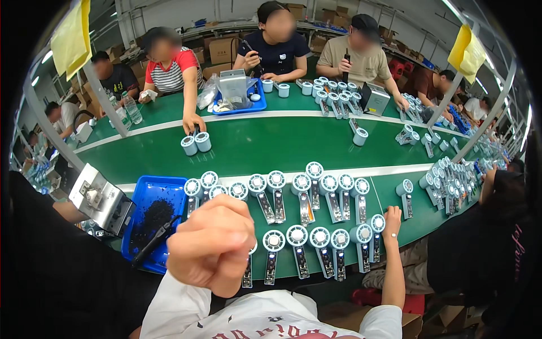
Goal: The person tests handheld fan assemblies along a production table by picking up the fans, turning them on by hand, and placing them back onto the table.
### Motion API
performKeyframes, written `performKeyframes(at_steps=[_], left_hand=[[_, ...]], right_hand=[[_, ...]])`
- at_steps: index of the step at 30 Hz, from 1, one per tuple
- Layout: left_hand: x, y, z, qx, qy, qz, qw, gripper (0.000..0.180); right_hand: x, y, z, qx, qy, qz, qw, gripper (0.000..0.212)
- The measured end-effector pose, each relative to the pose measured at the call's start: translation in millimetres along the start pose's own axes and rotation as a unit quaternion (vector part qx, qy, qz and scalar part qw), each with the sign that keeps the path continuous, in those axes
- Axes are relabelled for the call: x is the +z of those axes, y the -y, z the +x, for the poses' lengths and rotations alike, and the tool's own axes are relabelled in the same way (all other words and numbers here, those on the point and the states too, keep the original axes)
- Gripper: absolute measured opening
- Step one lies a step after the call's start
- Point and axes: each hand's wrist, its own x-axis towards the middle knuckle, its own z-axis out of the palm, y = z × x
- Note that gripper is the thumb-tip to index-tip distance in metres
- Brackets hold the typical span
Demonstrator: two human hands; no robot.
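Observation:
My left hand (214,246) is raised close in front of me, its fingers curled tightly together. Whether something small is pinched in them I cannot make out. It hides part of the fan units behind it. My right hand (392,223) rests on the green bench, fingers stretched out, beside a light blue handheld fan unit (377,223) with its circuit board exposed. Two rows of similar units lie before me, among them one fan unit (297,235) in the near row and another fan unit (301,182) in the far row.
At left, a blue tray (183,186) holds small black parts and a black-handled tool (155,242), near a silver machine (101,198). Across the conveyor (271,135), co-workers handle fan units. More fan units (451,181) crowd the right. Metal posts (104,101) stand at both sides.

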Motion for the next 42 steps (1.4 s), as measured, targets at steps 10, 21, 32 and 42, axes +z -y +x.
performKeyframes(at_steps=[10,21,32,42], left_hand=[[-17.9,-3.8,47.1,0.121,0.003,0.082,0.989,0.022],[2.8,24.3,42.2,0.084,-0.112,0.095,0.986,0.01],[1.0,45.8,33.4,0.088,-0.038,0.054,0.994,0.016],[18.0,25.7,41.5,0.062,-0.112,0.023,0.992,0.005]], right_hand=[[-2.3,6.1,1.7,0.015,-0.005,-0.011,1.0,0.019],[0.9,10.6,16.6,0.009,-0.067,-0.068,0.995,0.014],[8.2,10.0,22.0,0.019,-0.05,-0.09,0.995,0.012],[5.9,8.1,16.9,0.029,-0.037,-0.099,0.994,0.013]])
